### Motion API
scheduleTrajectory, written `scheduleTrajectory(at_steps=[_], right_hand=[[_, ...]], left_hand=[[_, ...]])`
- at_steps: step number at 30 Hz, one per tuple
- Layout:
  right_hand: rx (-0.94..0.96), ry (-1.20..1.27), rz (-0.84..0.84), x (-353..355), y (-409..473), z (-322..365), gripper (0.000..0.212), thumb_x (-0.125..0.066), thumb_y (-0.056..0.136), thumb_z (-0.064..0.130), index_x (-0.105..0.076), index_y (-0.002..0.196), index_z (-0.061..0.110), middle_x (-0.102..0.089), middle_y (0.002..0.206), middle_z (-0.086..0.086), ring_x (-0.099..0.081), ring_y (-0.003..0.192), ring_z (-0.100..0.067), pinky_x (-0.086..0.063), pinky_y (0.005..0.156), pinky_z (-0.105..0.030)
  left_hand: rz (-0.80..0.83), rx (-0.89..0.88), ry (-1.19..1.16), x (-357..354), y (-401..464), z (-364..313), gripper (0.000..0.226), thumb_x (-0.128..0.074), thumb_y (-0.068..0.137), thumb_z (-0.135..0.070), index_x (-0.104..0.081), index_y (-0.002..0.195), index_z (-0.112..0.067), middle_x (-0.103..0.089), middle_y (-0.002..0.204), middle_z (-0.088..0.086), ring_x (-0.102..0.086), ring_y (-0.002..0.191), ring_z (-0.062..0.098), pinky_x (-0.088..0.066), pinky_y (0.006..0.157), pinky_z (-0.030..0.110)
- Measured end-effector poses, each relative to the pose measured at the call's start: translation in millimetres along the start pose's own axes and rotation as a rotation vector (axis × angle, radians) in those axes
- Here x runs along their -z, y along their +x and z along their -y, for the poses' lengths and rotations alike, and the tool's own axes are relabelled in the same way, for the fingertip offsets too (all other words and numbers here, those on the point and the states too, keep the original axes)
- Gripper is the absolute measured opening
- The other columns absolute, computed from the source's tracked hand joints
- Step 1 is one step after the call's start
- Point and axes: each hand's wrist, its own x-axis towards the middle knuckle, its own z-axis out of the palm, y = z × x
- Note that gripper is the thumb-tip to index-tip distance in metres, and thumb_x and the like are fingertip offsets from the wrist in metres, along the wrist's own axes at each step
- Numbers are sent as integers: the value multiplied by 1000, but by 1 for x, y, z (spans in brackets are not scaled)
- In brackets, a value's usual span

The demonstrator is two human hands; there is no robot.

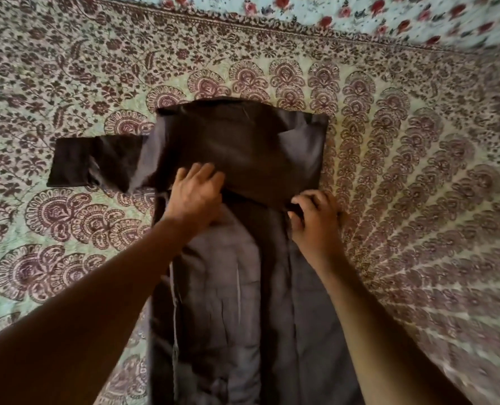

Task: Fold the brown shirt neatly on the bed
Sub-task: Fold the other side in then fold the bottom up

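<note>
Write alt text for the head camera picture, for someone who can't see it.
Two hands, left and right, press on a brown shirt spread over a patterned bedspread. One sleeve sticks out at left.

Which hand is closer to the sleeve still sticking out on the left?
Left. The left hand presses on the brown shirt just right of the sleeve. The right hand pinches fabric at the shirt's opposite edge, farther from it.

light: dim, soft, warm; shadows: faint; blur: right and top edges smeared; distortion: wide-angle bowing at borders
</note>
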Motion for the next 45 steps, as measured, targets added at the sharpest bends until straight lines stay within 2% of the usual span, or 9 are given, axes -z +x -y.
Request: scheduleTrajectory(at_steps=[7, 12, 16, 21, 28, 35, 38, 40, 45], right_hand=[[-237, 22, -96, 7, -77, -37, 28, -74, 83, 28, -68, 109, 19, -62, 121, -11, -59, 115, -37, -52, 89, -56], [-279, 28, -112, 3, -135, -52, 29, -75, 85, 30, -70, 109, 15, -63, 109, -12, -61, 102, -36, -55, 82, -50], [-339, -50, -49, 7, -165, -54, 40, -73, 71, 7, -70, 110, 14, -66, 108, -14, -64, 99, -39, -56, 80, -47], [-328, 54, -100, 13, -182, -49, 40, -68, 73, 1, -72, 109, 16, -69, 105, -10, -66, 94, -35, -57, 73, -43], [-539, -81, -53, 23, -230, -54, 78, -81, 60, 14, -59, 134, 23, -58, 136, -16, -52, 128, -42, -48, 98, -55], [-371, -55, 39, 26, -303, -46, 71, -78, 54, -2, -67, 121, 19, -64, 117, -12, -66, 95, -34, -56, 70, -41], [-289, 101, 141, 29, -320, -35, 76, -75, 59, -2, -62, 130, 21, -61, 126, -9, -69, 100, -31, -62, 65, -36], [-198, 170, 192, 27, -329, -28, 79, -72, 66, 0, -53, 139, 23, -57, 132, -8, -68, 107, -31, -63, 71, -37], [-119, 337, 292, 24, -352, -21, 65, -59, 88, 4, -40, 144, 30, -43, 146, -1, -63, 118, -24, -60, 86, -33]], left_hand=[[-21, -13, 78, 12, 9, -21, 28, -61, 78, -18, -65, 103, -5, -60, 105, 20, -57, 97, 43, -44, 79, 51], [284, 103, -517, 21, -2, -119, 37, -59, 86, -27, -58, 123, -27, -72, 98, 6, -69, 92, 37, -60, 79, 48], [438, 405, -881, 9, -18, -183, 53, -75, 87, -30, -57, 136, -42, -77, 100, -7, -72, 96, 11, -47, 88, 17], [422, 547, -972, -7, -23, -216, 36, -74, 90, -22, -73, 126, -23, -75, 121, 0, -67, 116, 15, -49, 94, 20], [284, 735, -1019, -23, -33, -207, 50, -75, 64, -39, -75, 110, -19, -76, 108, 2, -75, 99, 25, -62, 90, 45], [344, 679, -1091, -19, -55, -222, 74, -74, 85, 3, -43, 148, -17, -49, 136, 2, -67, 113, 28, -65, 71, 41], [324, 514, -968, -15, -65, -227, 100, -83, 76, -5, -25, 158, -15, -29, 155, 8, -49, 137, 31, -55, 101, 41], [311, 424, -859, -9, -75, -229, 107, -87, 75, -4, -21, 159, -8, -22, 159, 12, -33, 145, 21, -33, 112, 17], [351, 380, -784, -5, -107, -236, 70, -82, 78, 0, -58, 139, -25, -35, 142, 14, -46, 121, 15, -53, 98, 27]])
